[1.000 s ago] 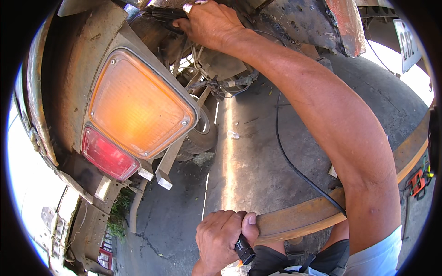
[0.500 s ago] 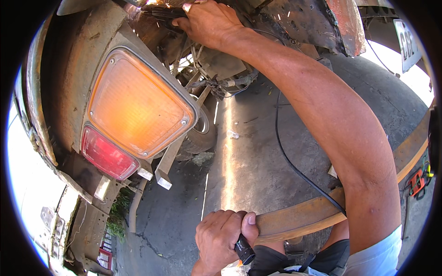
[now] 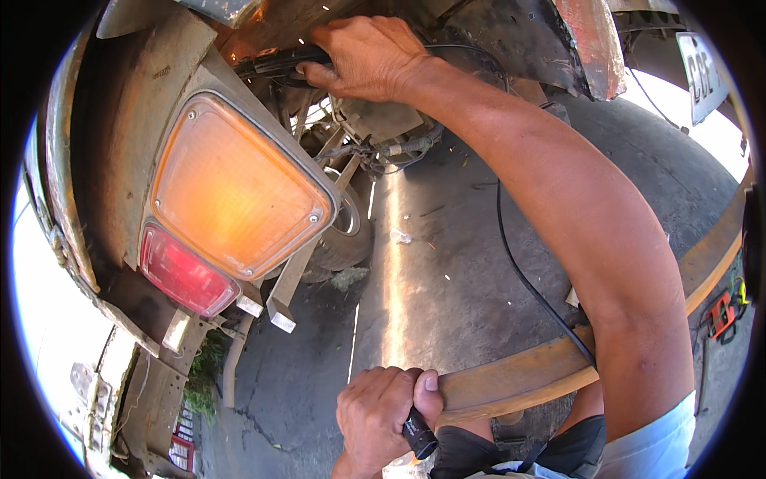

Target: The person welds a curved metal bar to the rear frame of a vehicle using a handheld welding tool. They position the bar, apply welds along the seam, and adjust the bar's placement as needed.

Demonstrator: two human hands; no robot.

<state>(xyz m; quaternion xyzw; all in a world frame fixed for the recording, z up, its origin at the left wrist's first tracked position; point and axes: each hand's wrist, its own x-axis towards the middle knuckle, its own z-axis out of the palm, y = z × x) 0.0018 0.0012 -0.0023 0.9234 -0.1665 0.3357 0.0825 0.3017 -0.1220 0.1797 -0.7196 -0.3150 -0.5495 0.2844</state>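
Note:
My right hand (image 3: 363,60) reaches up under the vehicle's rear body, its fingers closed around a black welding electrode holder (image 3: 279,64). A black cable (image 3: 519,267) trails from behind that hand down past my forearm. Bright sparks scatter around the tool's tip, where the contact spot is hard to make out. Low in the view, my left hand (image 3: 379,411) is wrapped around a small black flashlight (image 3: 418,435). That hand rests against the end of a curved rusty metal bar (image 3: 519,379).
A large orange and red tail light (image 3: 239,191) fills the left side, beside bent metal brackets (image 3: 281,311). Loose wiring (image 3: 375,152) hangs near a wheel (image 3: 347,231). At the right are a licence plate (image 3: 702,76) and an orange tool (image 3: 721,315) on the ground.
My right hand and the electrode holder have shifted slightly down and right. The cable has swung a little to the right, and sparks now fall in other spots. My left hand has barely moved.

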